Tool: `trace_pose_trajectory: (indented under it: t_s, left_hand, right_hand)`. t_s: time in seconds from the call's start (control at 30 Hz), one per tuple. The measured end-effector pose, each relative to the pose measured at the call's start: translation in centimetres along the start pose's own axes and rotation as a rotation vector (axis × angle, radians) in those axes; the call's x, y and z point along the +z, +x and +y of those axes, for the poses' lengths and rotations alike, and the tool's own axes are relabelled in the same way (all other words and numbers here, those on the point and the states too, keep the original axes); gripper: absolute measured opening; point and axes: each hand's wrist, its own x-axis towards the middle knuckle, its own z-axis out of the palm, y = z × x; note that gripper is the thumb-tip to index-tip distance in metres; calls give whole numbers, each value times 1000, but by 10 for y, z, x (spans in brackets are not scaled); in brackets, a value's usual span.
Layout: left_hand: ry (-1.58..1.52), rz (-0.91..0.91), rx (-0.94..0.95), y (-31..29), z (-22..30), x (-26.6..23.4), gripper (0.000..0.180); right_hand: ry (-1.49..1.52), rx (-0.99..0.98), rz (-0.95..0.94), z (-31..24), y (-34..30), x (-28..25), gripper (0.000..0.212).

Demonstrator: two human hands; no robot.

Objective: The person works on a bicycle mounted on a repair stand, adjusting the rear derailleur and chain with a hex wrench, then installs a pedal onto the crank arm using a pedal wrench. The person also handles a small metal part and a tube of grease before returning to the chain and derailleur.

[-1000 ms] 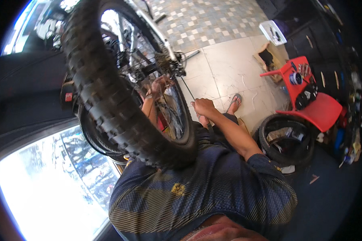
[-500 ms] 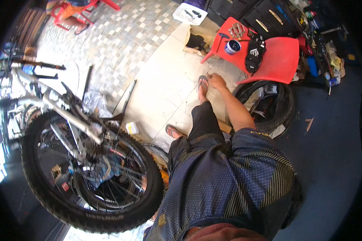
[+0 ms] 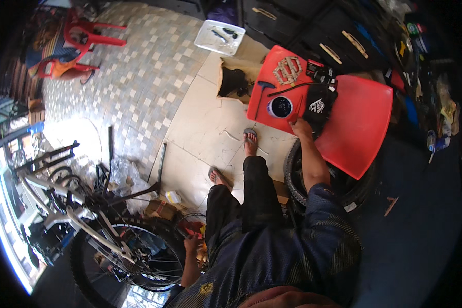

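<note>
My right hand [image 3: 302, 127] reaches to the near edge of the red chair [image 3: 357, 120], fingers drawn together beside a thin dark stick. Whether it grips that stick is too small to tell. Just beyond stands an open tub [image 3: 281, 107] of dark, grease-like stuff. Around it on the seat lie a pair of bicycle pedals [image 3: 287, 70], a small blue-handled tool [image 3: 265, 85] and a black package [image 3: 318, 105] with a white mark. My left hand [image 3: 191, 243] is low by the bicycle's rear tyre [image 3: 173, 238], its fingers curled; what they hold, if anything, is hidden.
At left leans a silver-white bicycle frame [image 3: 82, 226]. Loose tyres [image 3: 294, 172] lie under the chair. A white tray [image 3: 219, 38] and an open cardboard box [image 3: 236, 79] stand beyond. Far left, a person sits on another red chair [image 3: 87, 36]. Dark drawers [image 3: 297, 25] line the back.
My right hand has gone from near my foot up to the red chair's edge. My left hand has come into sight by the tyre. The whole view has shifted.
</note>
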Motion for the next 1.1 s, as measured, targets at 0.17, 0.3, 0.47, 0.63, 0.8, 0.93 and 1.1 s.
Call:
trace_pose_trajectory:
  t_s: [0.17,0.3,0.47,0.63,0.8,0.93,1.1]
  left_hand:
    - [403,40,452,31,150,10,35]
    - [570,81,749,72,228,30,43]
    - [883,0,996,44,376,118,51]
    - [753,-371,1216,32,478,165,29]
    - [797,-463,1229,41,551,188,20]
    - [1012,-540,1310,46,609,247,25]
    - [940,-647,1494,-23,655,340,20]
  right_hand:
    - [-43,11,68,26,31,0,49]
    - [246,13,229,-3,46,-40,39]
    - [536,-186,607,-16,145,-59,47]
    - [563,19,336,-20,218,-57,38]
    - [524,-98,89,-8,198,-31,35]
    - [590,57,285,-19,188,-5,39]
    - [472,123,256,-51,164,-26,33]
